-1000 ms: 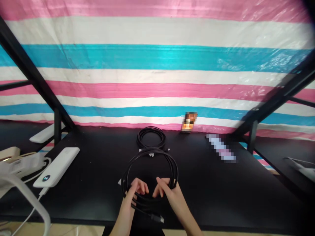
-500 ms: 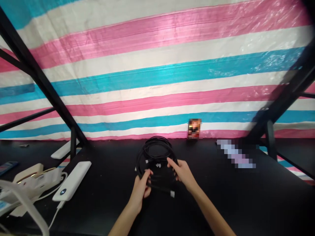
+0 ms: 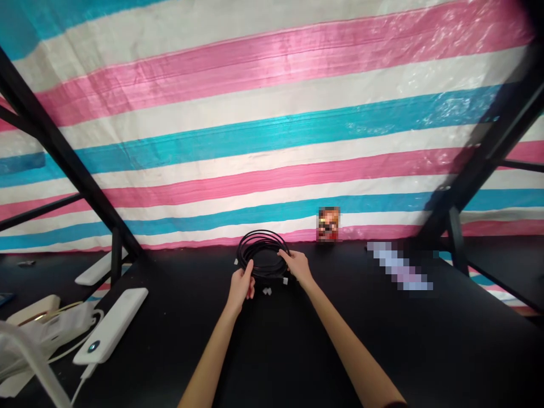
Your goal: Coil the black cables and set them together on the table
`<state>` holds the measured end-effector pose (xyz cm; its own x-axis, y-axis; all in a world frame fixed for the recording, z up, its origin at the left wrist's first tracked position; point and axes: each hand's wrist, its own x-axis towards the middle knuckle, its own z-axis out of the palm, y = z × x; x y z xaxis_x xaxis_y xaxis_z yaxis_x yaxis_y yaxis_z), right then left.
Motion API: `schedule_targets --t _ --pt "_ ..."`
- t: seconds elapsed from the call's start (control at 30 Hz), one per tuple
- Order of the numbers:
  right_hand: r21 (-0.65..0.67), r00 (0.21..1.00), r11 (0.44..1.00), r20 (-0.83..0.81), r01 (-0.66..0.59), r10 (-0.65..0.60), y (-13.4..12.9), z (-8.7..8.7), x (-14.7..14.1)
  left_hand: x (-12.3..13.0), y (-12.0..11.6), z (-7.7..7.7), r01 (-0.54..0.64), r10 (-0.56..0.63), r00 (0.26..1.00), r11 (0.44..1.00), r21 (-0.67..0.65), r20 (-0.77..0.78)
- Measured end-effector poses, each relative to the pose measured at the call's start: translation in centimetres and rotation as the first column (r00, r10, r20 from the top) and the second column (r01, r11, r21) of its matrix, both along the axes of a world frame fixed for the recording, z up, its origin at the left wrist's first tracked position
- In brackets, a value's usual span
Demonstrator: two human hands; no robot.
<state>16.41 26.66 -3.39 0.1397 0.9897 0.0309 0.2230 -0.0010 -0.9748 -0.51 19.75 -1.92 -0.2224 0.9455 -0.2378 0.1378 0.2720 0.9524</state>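
A coiled black cable [image 3: 261, 237] is held between my two hands above the black tabletop. My left hand [image 3: 241, 286] grips the near left side of the loops, thumb on top and fingers curled under. On the right side, my right hand [image 3: 296, 264] pinches the coil between thumb and fingers. A connector with a pale tip [image 3: 285, 280] sticks out below the loops, close to my right hand. Another small pale end [image 3: 236, 262] shows at the coil's left edge. Just nearer to me, small grey-white pieces [image 3: 267, 291] lie on the tabletop.
On the left are a white power bank [image 3: 113, 326] with a cable plugged in, a white power strip [image 3: 63, 326] and another white slab [image 3: 96, 269]. A blurred small box [image 3: 328, 225] stands by the striped sheet [image 3: 272, 136]. Black frame bars [image 3: 476, 164] flank the table.
Both hands have moved the coil away from me, towards the striped sheet. The pale-tipped connector now sits closer under the loops, and the small grey-white pieces lie in plain view nearer to me.
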Motion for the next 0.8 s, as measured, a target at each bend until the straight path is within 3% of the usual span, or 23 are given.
schedule_targets --t 0.3,0.5,0.8 --pt "-0.040 1.000 0.999 -0.013 0.023 -0.023 0.2 -1.4 0.5 -2.7 0.1 -1.3 0.002 0.001 0.992 1.000 0.020 -0.123" --pt "0.033 0.990 0.991 -0.058 0.127 -0.125 -0.6 -2.2 0.7 -4.4 0.4 -1.8 -0.154 0.167 0.977 0.982 0.106 -0.134" --pt "0.080 0.973 0.972 -0.088 0.221 -0.214 -1.2 -2.6 0.7 -6.0 0.8 -2.1 -0.413 0.422 0.906 0.889 0.199 -0.003"
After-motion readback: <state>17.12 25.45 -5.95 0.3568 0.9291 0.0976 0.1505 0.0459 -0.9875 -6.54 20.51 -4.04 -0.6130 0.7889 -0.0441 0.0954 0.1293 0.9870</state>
